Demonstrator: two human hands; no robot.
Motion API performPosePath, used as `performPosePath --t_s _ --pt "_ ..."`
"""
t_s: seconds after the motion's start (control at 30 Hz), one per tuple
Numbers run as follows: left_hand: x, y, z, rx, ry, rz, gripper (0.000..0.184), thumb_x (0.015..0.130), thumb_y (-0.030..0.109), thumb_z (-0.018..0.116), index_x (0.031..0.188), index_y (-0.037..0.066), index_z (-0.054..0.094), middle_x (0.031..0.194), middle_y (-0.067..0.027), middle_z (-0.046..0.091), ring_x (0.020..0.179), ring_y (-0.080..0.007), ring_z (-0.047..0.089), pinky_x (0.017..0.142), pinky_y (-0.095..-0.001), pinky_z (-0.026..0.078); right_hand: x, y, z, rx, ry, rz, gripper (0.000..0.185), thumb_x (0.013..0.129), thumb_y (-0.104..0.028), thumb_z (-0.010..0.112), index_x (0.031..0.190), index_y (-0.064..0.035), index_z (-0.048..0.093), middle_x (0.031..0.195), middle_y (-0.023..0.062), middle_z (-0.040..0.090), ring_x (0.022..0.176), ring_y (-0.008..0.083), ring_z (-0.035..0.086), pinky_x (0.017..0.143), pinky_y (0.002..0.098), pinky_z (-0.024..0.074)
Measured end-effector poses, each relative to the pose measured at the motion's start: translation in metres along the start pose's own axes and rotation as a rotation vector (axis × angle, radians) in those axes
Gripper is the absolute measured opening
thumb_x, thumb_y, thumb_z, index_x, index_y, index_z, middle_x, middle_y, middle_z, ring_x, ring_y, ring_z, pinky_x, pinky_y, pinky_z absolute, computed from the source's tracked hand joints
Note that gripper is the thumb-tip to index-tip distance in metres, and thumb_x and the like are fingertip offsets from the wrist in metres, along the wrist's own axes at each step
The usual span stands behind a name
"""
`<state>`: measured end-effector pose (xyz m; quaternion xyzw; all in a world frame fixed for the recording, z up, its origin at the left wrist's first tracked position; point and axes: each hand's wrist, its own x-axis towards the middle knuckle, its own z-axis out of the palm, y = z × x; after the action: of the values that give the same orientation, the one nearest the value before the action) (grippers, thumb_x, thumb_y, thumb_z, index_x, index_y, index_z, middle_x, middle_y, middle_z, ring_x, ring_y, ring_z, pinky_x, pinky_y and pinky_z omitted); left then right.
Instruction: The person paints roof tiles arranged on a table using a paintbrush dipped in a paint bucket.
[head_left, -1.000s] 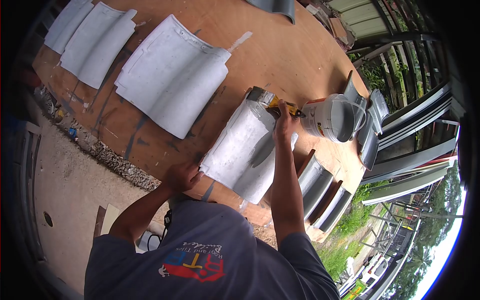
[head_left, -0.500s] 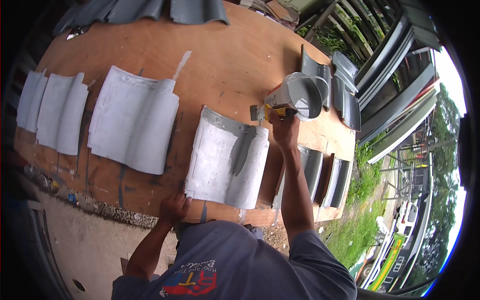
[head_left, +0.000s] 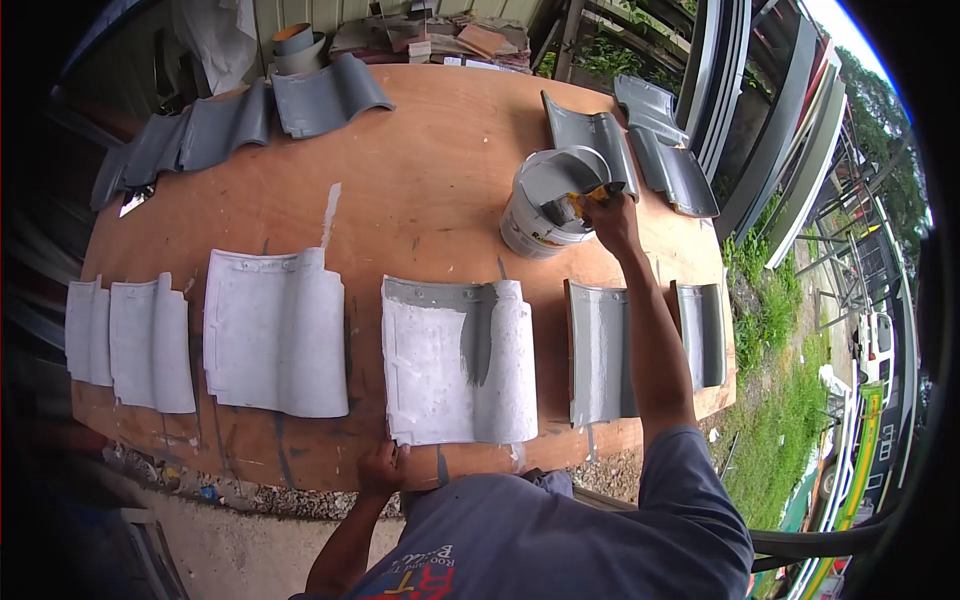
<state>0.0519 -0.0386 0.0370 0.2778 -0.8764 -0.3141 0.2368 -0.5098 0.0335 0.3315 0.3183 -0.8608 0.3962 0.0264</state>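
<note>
My right hand (head_left: 612, 215) is closed round the yellow handle of a paintbrush (head_left: 562, 209). The brush's grey-coated bristles are over the mouth of a white bucket (head_left: 528, 228) holding grey paint. Nearer me lies a partly painted roof tile (head_left: 430, 350), white with wet grey along its top edge and a grey streak down its curved channel. At the tile's lower left corner, by the table's front edge, my left hand (head_left: 383, 468) has its fingers curled and appears to grip that corner; its fingertips are partly hidden.
White unpainted tiles (head_left: 275, 335) lie to the left on the wooden table (head_left: 430, 170). Grey-painted tiles (head_left: 600, 350) are at right, with more grey tiles (head_left: 330, 98) along the back edge. Long metal roofing profiles (head_left: 770, 130) lean beyond the right side.
The brush has moved from beside the bucket to over its mouth, carried by my right hand. My view has tilted and shifted; my left hand stays at the tile's corner.
</note>
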Motion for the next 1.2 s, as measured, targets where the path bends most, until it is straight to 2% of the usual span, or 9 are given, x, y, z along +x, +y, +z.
performPosePath --t_s 0.37,0.6,0.67,0.77,0.87,0.93,1.07,1.13,1.2 --pt "-0.001 0.001 -0.001 -0.007 -0.038 -0.057 0.036 0.095 0.034 0.073 0.076 0.007 0.059 0.07 -0.0142 0.058 0.062 -0.0372 0.063 0.057 -0.0488 0.05 -0.002 0.001 -0.01 0.205 -0.039 -0.015 0.025 0.093 -0.019 0.079 0.098 0.004 0.074 0.079 0.0085 0.075 0.07 0.015 0.07 0.067 0.0304 0.0548" --pt "0.0 0.004 -0.004 -0.007 -0.068 -0.091 0.033 0.094 0.033 0.073 0.078 0.007 0.062 0.072 -0.0137 0.059 0.061 -0.0362 0.062 0.055 -0.0481 0.05 -0.009 0.019 -0.021 0.368 -0.101 0.029 0.031 0.096 -0.024 0.08 0.103 0.0043 0.072 0.09 0.0113 0.075 0.074 0.0174 0.071 0.07 0.0317 0.059" --pt "-0.001 0.002 -0.003 -0.006 -0.054 -0.082 0.033 0.094 0.033 0.074 0.078 0.007 0.062 0.073 -0.0138 0.059 0.06 -0.0365 0.062 0.055 -0.0484 0.05 -0.02 0.024 -0.03 0.663 0.104 0.105 0.028 0.1 -0.024 0.077 0.107 0.0021 0.071 0.088 0.0095 0.073 0.075 0.0168 0.071 0.067 0.0296 0.0571" --pt "0.0 0.003 -0.002 -0.009 -0.037 -0.075 0.033 0.094 0.034 0.074 0.079 0.007 0.063 0.074 -0.0141 0.06 0.061 -0.0374 0.063 0.056 -0.0489 0.051 -0.046 0.038 -0.041 1.18 0.155 0.229 0.023 0.104 -0.021 0.071 0.115 -0.0004 0.069 0.088 0.0052 0.068 0.076 0.0147 0.067 0.062 0.0266 0.052" --pt "0.0 0.004 -0.003 -0.016 -0.026 -0.084 0.033 0.094 0.035 0.074 0.08 0.007 0.063 0.075 -0.0144 0.06 0.063 -0.0384 0.064 0.057 -0.049 0.052 -0.084 0.038 -0.027 1.127 0.105 0.312 0.026 0.104 -0.023 0.072 0.115 0.0002 0.069 0.093 0.0062 0.07 0.078 0.0134 0.067 0.062 0.0256 0.0518" --pt "0.0 0.003 -0.002 -0.024 -0.011 -0.092 0.033 0.094 0.035 0.074 0.08 0.007 0.063 0.075 -0.0146 0.061 0.064 -0.039 0.065 0.058 -0.0491 0.053 -0.114 0.017 -0.006 0.766 -0.006 0.38 0.027 0.102 -0.023 0.073 0.114 0.0007 0.07 0.093 0.0064 0.072 0.076 0.0125 0.067 0.062 0.0267 0.0532" --pt "-0.002 0.002 -0.002 -0.021 -0.029 -0.092 0.033 0.094 0.036 0.074 0.081 0.008 0.064 0.076 -0.0147 0.062 0.065 -0.0396 0.066 0.058 -0.0495 0.053 -0.148 -0.013 0.053 0.058 -0.076 0.064 0.025 0.096 -0.019 0.077 0.098 0.0047 0.072 0.085 0.013 0.074 0.07 0.017 0.071 0.064 0.034 0.0567" --pt "-0.002 0.001 -0.001 -0.02 -0.039 -0.1 0.033 0.094 0.036 0.074 0.081 0.008 0.064 0.076 -0.0147 0.062 0.065 -0.0396 0.066 0.059 -0.0497 0.053 -0.147 -0.006 0.082 -0.064 0.053 -0.202 0.023 0.092 -0.017 0.078 0.095 0.0049 0.071 0.086 0.0177 0.074 0.071 0.0232 0.072 0.065 0.0365 0.0567" --pt "-0.002 0.001 -0.001 -0.001 -0.034 -0.08 0.032 0.095 0.036 0.073 0.082 0.008 0.064 0.076 -0.0147 0.062 0.066 -0.0393 0.066 0.059 -0.0493 0.054 -0.142 -0.006 0.099 0.001 0.064 -0.196 0.021 0.09 -0.015 0.077 0.096 0.0038 0.071 0.085 0.0191 0.074 0.072 0.0287 0.073 0.067 0.0391 0.0568"
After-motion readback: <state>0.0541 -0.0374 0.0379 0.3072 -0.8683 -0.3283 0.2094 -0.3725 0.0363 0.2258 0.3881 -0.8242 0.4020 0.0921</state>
